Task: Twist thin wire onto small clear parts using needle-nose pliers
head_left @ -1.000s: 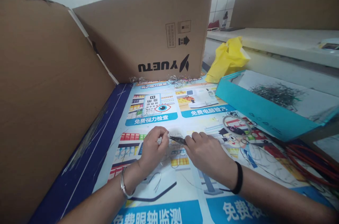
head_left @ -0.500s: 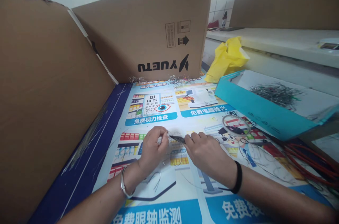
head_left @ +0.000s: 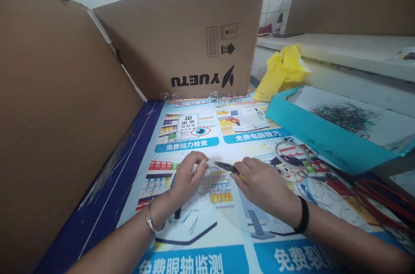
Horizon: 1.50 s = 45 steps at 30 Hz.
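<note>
And here come my needle-nose pliers [head_left: 227,166], the fingers of my right hand [head_left: 261,181] clamped around their handles. The slim tips stick out past those fingers, aimed at my left hand [head_left: 188,177], which sits just left of the pliers, thumb and fingers pinched together; on what, I can't make out. Nearer me than the pliers, thin wire [head_left: 195,221] lies on the poster-covered tabletop [head_left: 227,237]. Beyond and right of them, a turquoise box [head_left: 304,135] carries a dark wire tangle [head_left: 345,118].

Right grip [head_left: 262,184] holds pliers [head_left: 226,166]; left grip [head_left: 188,177] pinches nearby.
</note>
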{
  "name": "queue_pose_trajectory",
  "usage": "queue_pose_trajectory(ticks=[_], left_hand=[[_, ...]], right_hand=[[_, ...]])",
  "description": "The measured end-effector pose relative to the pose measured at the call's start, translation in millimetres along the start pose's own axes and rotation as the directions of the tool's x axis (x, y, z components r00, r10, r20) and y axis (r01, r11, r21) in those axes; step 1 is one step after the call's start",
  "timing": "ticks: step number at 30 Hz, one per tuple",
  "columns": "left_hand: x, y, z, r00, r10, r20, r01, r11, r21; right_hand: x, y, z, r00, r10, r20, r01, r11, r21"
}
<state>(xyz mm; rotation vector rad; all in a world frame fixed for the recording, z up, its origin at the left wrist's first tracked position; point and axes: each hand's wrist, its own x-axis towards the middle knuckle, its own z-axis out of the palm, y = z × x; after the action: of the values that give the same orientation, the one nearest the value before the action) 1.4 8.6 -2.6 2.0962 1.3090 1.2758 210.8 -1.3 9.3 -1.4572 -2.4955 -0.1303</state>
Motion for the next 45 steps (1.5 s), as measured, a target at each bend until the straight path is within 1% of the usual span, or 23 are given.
queue_pose_trajectory(ticks=[3, 7, 10, 16, 21, 26, 34, 45], left_hand=[[0, -1, -1.6, 0.999, 0.042, 0.027, -0.041, 0.998, -0.047], [-1, 0, -3.6, 0.993, 0.112, 0.049, -0.106, 0.988, -0.114], [-1, 1, -4.5, 0.989, 0.135, 0.064, -0.124, 0.981, -0.152], [-2, -1, -4.3, 0.984, 0.170, 0.060, -0.154, 0.965, -0.210], [-1, -1, -5.1, 0.979, 0.196, 0.064, -0.186, 0.973, -0.138], [-1, 0, -4.2, 0.961, 0.268, 0.071, -0.262, 0.962, -0.080], [-1, 1, -2.4, 0.958, 0.279, 0.068, -0.279, 0.960, -0.016], [-1, 5, -2.9, 0.951, 0.305, 0.059, -0.306, 0.952, 0.010]], right_hand=[[-1, 3, -2, 1.000, 0.004, 0.002, -0.004, 1.000, 0.014], [-5, 6, -3, 0.998, -0.040, -0.046, 0.040, 0.999, 0.017], [-8, 8, -5, 0.996, -0.062, -0.069, 0.063, 0.998, 0.012], [-9, 8, -10, 0.995, -0.076, -0.060, 0.079, 0.996, 0.045], [-9, 5, -13, 0.997, -0.073, -0.009, 0.073, 0.996, 0.056], [-10, 4, -13, 0.996, -0.078, 0.036, 0.076, 0.996, 0.054], [-10, 0, -10, 0.996, -0.087, 0.032, 0.085, 0.995, 0.044], [-9, 1, -7, 0.995, -0.099, 0.027, 0.098, 0.994, 0.043]])
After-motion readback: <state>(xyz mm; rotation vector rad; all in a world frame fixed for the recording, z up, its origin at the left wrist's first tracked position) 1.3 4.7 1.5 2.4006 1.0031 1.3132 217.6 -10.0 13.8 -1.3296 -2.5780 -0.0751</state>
